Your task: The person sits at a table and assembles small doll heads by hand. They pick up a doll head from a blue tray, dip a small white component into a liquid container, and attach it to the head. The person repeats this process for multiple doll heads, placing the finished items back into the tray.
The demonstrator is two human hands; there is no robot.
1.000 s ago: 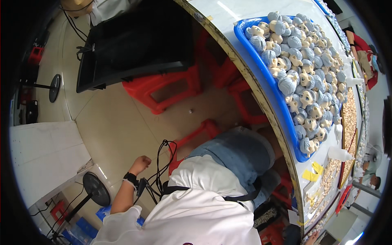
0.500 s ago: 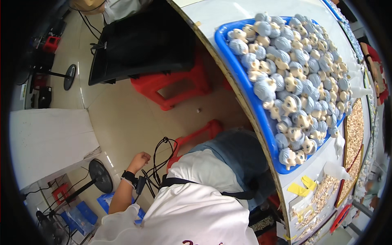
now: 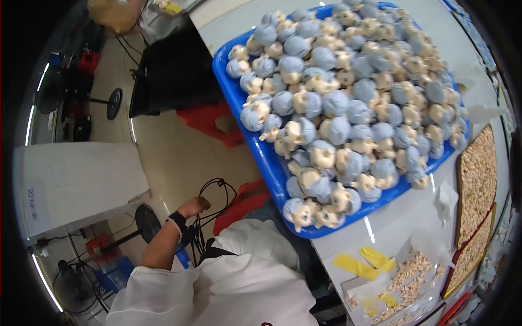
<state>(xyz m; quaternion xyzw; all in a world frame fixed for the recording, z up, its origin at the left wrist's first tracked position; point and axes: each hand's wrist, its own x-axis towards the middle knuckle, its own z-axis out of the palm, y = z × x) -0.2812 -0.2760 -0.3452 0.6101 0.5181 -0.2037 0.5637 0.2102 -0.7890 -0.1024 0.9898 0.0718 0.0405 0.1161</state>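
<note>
My left hand (image 3: 194, 206) hangs beside my body, low on the left, with a black band on its wrist. Its fingers look loosely curled, slightly blurred, and no object shows in them. Looped black cables (image 3: 217, 187) lie just beyond it; whether they touch the hand is unclear. My right hand does not show. To the right is a large blue tray (image 3: 261, 168) heaped with small doll heads (image 3: 334, 103), cream-coloured with blue-grey rounded hair. Its near left side covers the edge of the white table (image 3: 340, 244), and no hand can be seen on it.
Yellow tape strips (image 3: 356, 266) and small cream pieces (image 3: 408, 274) lie right of my body. Beyond are trays of similar pieces (image 3: 476, 179). Red stools (image 3: 209, 122), a black bin-like container (image 3: 168, 76), a white box (image 3: 81, 187) and a fan stand (image 3: 147, 223) occupy the floor.
My view has turned a little. The blue tray looks larger and further left, now covering the table edge it stood inside before. My left hand has stayed low by the cables.
</note>
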